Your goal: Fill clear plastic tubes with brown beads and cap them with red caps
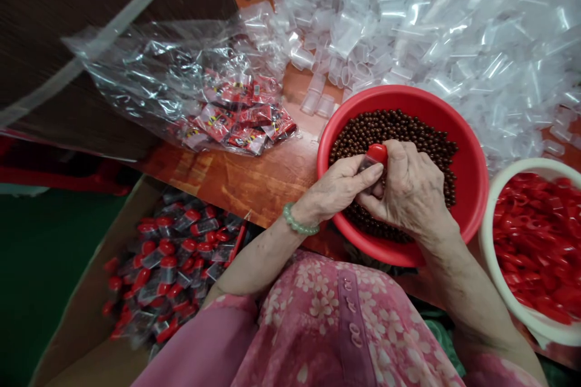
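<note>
Pinching the container, left hand and right hand slant its long axis, red cap pointing away.

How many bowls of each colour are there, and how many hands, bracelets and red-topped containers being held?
Red bowl: 1
White bowl: 1
Hands: 2 (left hand, right hand)
Green bracelet: 1
Held red-topped container: 1
Total: 6

1. Basin sits right before you on the table, beads inside.
2. Tub full of caps is just to its right.
3. Tube heap spreads behind both.
4. Bag of packets lies left of your basin.
5. Box holding capped tubes? Down by your left, below the table edge.
</note>
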The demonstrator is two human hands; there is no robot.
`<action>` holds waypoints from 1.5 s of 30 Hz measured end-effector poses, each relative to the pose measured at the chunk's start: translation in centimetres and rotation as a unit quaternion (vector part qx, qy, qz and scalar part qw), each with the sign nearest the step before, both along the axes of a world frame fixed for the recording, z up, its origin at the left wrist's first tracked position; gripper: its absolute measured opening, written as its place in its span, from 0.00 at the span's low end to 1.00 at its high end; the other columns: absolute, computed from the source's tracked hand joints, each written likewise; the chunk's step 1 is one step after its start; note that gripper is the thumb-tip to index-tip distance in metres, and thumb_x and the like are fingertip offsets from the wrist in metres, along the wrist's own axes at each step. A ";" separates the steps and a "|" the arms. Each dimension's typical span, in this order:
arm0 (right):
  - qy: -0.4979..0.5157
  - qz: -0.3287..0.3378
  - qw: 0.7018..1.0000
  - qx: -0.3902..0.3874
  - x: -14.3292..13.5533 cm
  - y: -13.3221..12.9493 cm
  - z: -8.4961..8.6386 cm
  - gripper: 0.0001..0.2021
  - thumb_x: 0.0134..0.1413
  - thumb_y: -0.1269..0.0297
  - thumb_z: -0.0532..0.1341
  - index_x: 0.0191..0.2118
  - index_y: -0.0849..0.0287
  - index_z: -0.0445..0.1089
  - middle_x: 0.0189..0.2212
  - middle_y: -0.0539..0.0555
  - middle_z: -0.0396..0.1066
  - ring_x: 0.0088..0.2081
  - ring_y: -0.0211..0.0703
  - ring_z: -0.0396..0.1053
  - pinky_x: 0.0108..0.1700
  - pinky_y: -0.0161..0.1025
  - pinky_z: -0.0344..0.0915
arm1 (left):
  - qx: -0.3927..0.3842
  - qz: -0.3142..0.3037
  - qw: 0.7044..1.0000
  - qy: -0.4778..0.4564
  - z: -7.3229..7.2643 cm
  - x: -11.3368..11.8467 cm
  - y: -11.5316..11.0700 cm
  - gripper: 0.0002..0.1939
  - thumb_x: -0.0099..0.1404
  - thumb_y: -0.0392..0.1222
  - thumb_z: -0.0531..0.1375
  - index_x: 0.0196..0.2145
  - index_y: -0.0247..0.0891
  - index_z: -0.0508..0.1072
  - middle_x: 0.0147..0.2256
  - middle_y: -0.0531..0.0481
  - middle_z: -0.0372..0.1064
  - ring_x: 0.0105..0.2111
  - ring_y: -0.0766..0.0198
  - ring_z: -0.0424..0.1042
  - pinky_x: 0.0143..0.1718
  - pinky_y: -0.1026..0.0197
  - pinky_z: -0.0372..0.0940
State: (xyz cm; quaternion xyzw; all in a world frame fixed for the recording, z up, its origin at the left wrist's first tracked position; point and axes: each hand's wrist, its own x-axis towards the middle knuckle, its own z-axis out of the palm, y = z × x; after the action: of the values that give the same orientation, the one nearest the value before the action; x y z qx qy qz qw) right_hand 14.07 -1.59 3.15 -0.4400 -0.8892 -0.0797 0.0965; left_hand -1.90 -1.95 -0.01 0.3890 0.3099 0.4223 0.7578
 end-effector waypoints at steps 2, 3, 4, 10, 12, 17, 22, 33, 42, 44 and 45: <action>0.011 0.000 1.000 0.003 0.0 0.2 -0.5 0.29 0.61 0.52 0.57 0.59 0.69 0.58 0.41 0.65 0.70 0.43 0.60 0.68 0.43 0.51 0.66 | 0.004 0.001 1.000 0.011 0.1 -0.1 0.0 0.27 0.61 0.65 0.66 0.31 0.35 0.69 0.29 0.53 0.67 0.30 0.70 0.65 0.35 0.63 0.62; 0.014 0.000 1.000 0.004 0.0 0.3 -0.7 0.27 0.61 0.53 0.57 0.58 0.69 0.59 0.40 0.64 0.69 0.41 0.59 0.68 0.42 0.50 0.66 | 0.007 0.002 1.000 0.016 0.1 -0.1 0.0 0.27 0.61 0.65 0.66 0.31 0.35 0.69 0.29 0.53 0.67 0.30 0.70 0.65 0.35 0.63 0.61; 0.018 0.000 1.000 0.006 0.0 0.4 -0.8 0.26 0.61 0.53 0.57 0.56 0.68 0.60 0.38 0.63 0.69 0.40 0.58 0.67 0.41 0.50 0.66 | 0.009 0.003 1.000 0.019 0.2 -0.1 0.0 0.28 0.61 0.65 0.66 0.31 0.34 0.69 0.29 0.53 0.67 0.30 0.70 0.64 0.35 0.63 0.61; 0.042 0.030 0.997 0.065 -0.1 0.6 -1.0 0.19 0.60 0.53 0.56 0.47 0.66 0.65 0.33 0.60 0.67 0.35 0.53 0.66 0.36 0.45 0.64 | 0.019 -0.001 0.999 0.028 0.2 -0.1 0.0 0.28 0.62 0.65 0.65 0.30 0.35 0.68 0.29 0.53 0.66 0.29 0.70 0.64 0.35 0.63 0.61; 0.041 0.032 0.996 0.076 -0.2 0.6 -1.0 0.17 0.60 0.53 0.56 0.45 0.64 0.65 0.32 0.59 0.67 0.34 0.52 0.66 0.35 0.45 0.64 | 0.028 -0.002 0.999 0.031 0.3 -0.2 -0.1 0.27 0.63 0.65 0.65 0.30 0.35 0.68 0.28 0.53 0.66 0.29 0.70 0.64 0.34 0.63 0.61; 0.036 0.018 0.998 0.043 -0.2 0.4 -1.1 0.16 0.59 0.53 0.56 0.44 0.62 0.65 0.33 0.59 0.68 0.35 0.53 0.67 0.35 0.45 0.65 | 0.040 0.023 0.997 0.068 0.4 0.1 -0.2 0.23 0.66 0.61 0.64 0.33 0.36 0.68 0.28 0.54 0.66 0.30 0.69 0.64 0.36 0.62 0.63; 0.041 0.045 0.998 -0.005 0.2 -0.1 -0.1 0.28 0.63 0.55 0.58 0.61 0.71 0.59 0.46 0.69 0.73 0.45 0.59 0.73 0.43 0.49 0.71 | 0.075 0.104 0.985 0.113 0.6 0.7 -1.2 0.19 0.68 0.58 0.63 0.38 0.37 0.69 0.33 0.52 0.69 0.34 0.67 0.67 0.40 0.62 0.66; 0.001 0.069 0.997 -0.047 3.4 -1.1 -1.1 0.19 0.69 0.57 0.59 0.57 0.65 0.69 0.54 0.67 0.74 0.49 0.56 0.77 0.47 0.48 0.75 | 0.040 0.418 0.743 0.522 -1.3 -16.5 -13.9 0.16 0.63 0.59 0.63 0.42 0.48 0.77 0.35 0.51 0.79 0.37 0.52 0.78 0.43 0.43 0.73; -0.022 0.059 0.995 -0.083 2.3 -1.1 -2.6 0.14 0.70 0.61 0.58 0.54 0.62 0.70 0.46 0.60 0.78 0.43 0.49 0.78 0.46 0.44 0.72 | 0.240 0.380 0.605 0.657 -1.8 -16.5 -7.1 0.16 0.69 0.45 0.57 0.50 0.39 0.78 0.49 0.39 0.78 0.51 0.44 0.76 0.56 0.35 0.69; -0.025 0.057 0.995 -0.080 2.3 -1.1 -2.8 0.13 0.70 0.62 0.59 0.53 0.62 0.71 0.42 0.58 0.79 0.41 0.48 0.78 0.44 0.44 0.71 | 0.296 0.310 0.644 0.634 -2.2 -12.9 -1.0 0.15 0.71 0.41 0.55 0.49 0.39 0.79 0.50 0.43 0.78 0.52 0.54 0.76 0.59 0.47 0.70; -0.028 0.055 0.995 -0.080 2.4 -1.1 -2.9 0.12 0.70 0.62 0.59 0.52 0.62 0.71 0.41 0.58 0.79 0.40 0.48 0.78 0.44 0.43 0.71 | 0.315 0.240 0.673 0.625 -2.5 -11.1 2.0 0.16 0.72 0.37 0.53 0.50 0.37 0.78 0.53 0.41 0.76 0.54 0.55 0.75 0.61 0.49 0.68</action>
State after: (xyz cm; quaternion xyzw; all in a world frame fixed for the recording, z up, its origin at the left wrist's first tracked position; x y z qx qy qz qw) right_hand 16.43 -2.64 0.29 -0.3942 -0.9180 -0.0151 0.0408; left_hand -13.04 0.09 -2.48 0.6898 0.6426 0.3205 0.0924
